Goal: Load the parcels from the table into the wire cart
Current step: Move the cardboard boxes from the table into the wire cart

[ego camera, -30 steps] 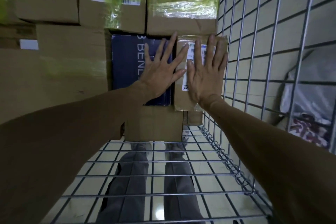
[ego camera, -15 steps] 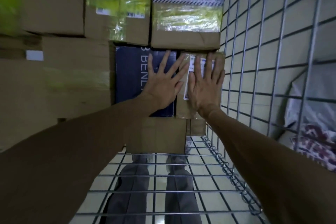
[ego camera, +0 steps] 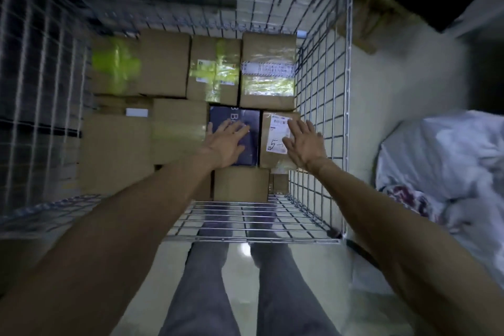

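The wire cart [ego camera: 346, 123] holds several stacked cardboard parcels. A dark blue box [ego camera: 245, 120] sits in the middle row with a small brown parcel [ego camera: 268, 155] bearing a white label to its right, against the right mesh wall. My left hand [ego camera: 227, 142] lies over the blue box with fingers straight. My right hand [ego camera: 304, 143] hovers at the small parcel's right edge, fingers spread; whether it touches is unclear. Neither hand holds anything.
A low brown box [ego camera: 241, 184] sits in front of the blue one. Taped parcels [ego camera: 268, 71] fill the back row and larger boxes [ego camera: 117, 144] the left side. The cart's wire shelf [ego camera: 253, 218] lies nearest me. White bags [ego camera: 447, 161] lie on the floor outside at right.
The camera has pulled back and up, showing the whole cart. Both hands have drawn apart; the right hand slid off the labelled parcel's face toward its right edge.
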Demonstrator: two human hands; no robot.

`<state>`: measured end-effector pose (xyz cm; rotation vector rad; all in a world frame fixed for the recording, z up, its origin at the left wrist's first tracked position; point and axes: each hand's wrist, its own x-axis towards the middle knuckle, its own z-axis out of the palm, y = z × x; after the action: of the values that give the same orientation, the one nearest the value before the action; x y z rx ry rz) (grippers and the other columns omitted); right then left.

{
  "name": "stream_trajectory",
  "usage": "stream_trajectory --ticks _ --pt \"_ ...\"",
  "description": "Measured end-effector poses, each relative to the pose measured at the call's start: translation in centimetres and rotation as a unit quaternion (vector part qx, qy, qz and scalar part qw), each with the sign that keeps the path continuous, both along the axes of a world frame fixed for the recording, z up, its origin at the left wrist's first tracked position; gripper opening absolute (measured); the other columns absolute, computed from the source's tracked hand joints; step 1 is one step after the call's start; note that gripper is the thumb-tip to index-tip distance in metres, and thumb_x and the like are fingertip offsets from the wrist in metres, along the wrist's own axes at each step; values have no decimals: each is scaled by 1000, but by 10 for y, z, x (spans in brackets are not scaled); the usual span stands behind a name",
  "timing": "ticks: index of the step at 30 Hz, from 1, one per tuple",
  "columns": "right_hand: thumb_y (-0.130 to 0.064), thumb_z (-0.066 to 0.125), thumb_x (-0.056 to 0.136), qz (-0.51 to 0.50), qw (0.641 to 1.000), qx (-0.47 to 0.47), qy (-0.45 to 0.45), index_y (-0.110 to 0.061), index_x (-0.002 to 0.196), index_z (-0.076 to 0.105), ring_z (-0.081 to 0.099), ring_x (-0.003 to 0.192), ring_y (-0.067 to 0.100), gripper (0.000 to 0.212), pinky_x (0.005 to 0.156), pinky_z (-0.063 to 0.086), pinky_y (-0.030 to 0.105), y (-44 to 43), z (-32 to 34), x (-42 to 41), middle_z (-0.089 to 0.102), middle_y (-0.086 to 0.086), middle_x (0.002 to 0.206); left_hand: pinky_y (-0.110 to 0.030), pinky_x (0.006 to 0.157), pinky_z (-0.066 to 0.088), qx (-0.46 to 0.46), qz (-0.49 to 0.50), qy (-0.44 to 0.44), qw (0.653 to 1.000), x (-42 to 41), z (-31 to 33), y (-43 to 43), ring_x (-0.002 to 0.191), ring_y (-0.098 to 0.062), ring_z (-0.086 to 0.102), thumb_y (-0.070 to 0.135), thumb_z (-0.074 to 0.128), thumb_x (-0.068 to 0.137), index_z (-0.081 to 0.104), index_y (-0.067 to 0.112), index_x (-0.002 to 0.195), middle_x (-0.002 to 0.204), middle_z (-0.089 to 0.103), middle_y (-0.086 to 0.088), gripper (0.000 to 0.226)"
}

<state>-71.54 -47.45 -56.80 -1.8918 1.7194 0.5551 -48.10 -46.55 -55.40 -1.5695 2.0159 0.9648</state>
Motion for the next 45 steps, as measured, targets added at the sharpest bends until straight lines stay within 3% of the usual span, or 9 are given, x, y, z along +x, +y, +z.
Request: stream_trajectory --ticks 3,7,12,16,18,23,29,39,45 --pt "-47 31 103 -15 1000 -17 -18 -21 157 13 8 151 31 62 116 24 57 1 64 13 13 8 164 -52 118 17 -25 46 12 999 19 67 11 152 -23 1 38 37 105 6 30 158 166 -2 2 62" --pt "-49 32 103 -3 998 -45 -50 -20 157 11 11 150 33 65 117 21 57 -4 144 40 12 11 163 -54 118 16 -85 133 34 987 42 140 31 150 -30 13 38 43 103 13 28 157 165 9 -5 63" --pt "-49 37 102 94 990 -56 -86 -19 155 19 16 148 34 63 117 19 57 -17 219 74 15 12 162 -46 121 10 -127 245 8 961 63 205 66 149 -28 14 37 42 103 23 25 155 163 13 -10 56" --pt "-48 39 102 193 972 -85 -101 -16 154 21 22 146 36 64 117 22 50 -19 284 111 18 15 161 -51 121 12 -161 315 -23 935 86 254 107 148 -31 19 43 41 102 29 24 153 162 15 -10 56" --pt "-49 39 102 230 964 -86 -99 -18 157 15 17 148 35 68 118 19 50 -18 307 130 12 14 163 -53 119 18 -172 319 -37 931 98 277 122 148 -32 19 48 35 101 23 25 154 162 12 -8 59" --pt "-51 38 101 313 934 -103 -140 -21 157 13 16 148 31 68 118 18 51 -3 375 200 13 10 163 -53 121 6 -208 398 -109 887 133 350 176 152 -23 7 46 33 105 13 27 157 166 -2 -3 60" --pt "-54 38 101 389 894 -127 -181 -24 157 10 14 149 31 70 119 17 54 27 444 292 14 6 163 -55 120 12 -253 434 -196 842 197 422 250 150 -24 12 47 38 103 19 30 155 165 6 -2 59" --pt "-49 42 101 461 828 -183 -263 -25 158 7 12 149 31 71 119 16 54 130 555 442 13 9 163 -51 120 12 -298 503 -294 757 303 516 383 151 -25 12 49 33 104 13 28 157 166 3 -4 61" --pt "-49 47 99 474 789 -217 -326 -25 157 12 14 148 31 72 118 17 53 201 604 519 16 10 162 -54 120 10 -319 504 -321 736 366 562 456 150 -27 12 46 36 104 15 26 158 166 2 -6 61"
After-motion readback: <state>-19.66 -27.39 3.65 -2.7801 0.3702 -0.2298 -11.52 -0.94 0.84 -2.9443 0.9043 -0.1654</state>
